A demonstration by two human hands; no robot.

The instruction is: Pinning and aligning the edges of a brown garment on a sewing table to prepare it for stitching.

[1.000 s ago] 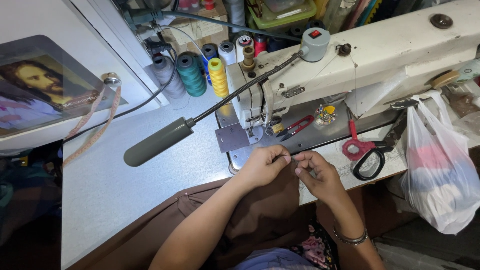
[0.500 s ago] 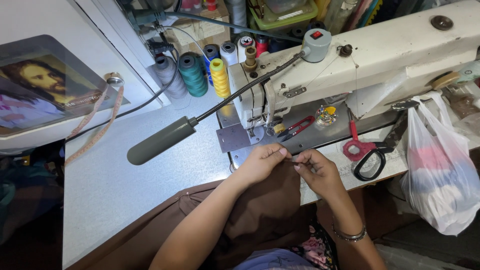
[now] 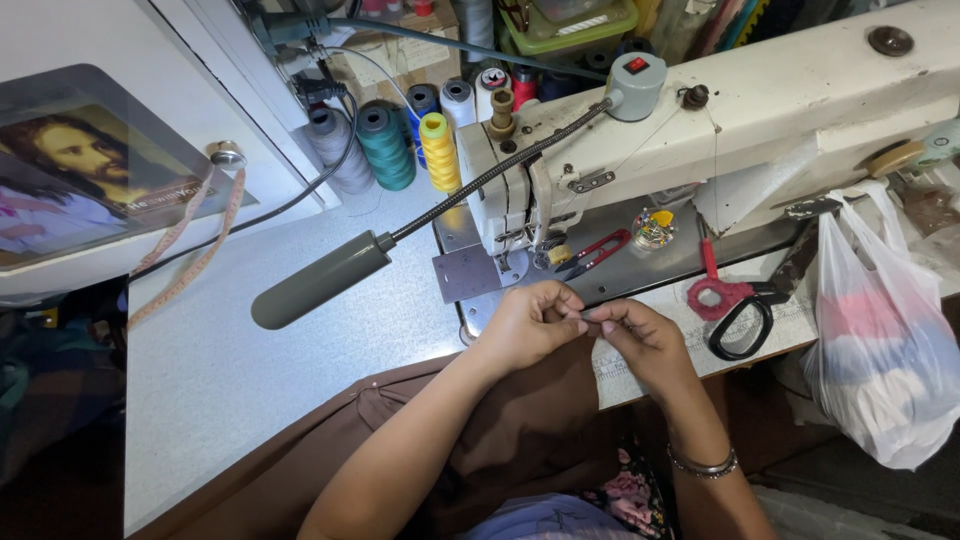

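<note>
Thread cones: grey, teal, yellow, standing behind the sewing machine.
Gooseneck lamp: grey, over the bench.
Scissors: beside red snips.
Plastic bag: hanging right.

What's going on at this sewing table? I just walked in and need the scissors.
A person sits at a white sewing machine, left hand and right hand meeting at the fingertips over the table edge, pinching something too small to identify. Brown fabric lies under their arms. The scissors lie untouched on the machine bed, right of the hands, near red thread snips.
</note>
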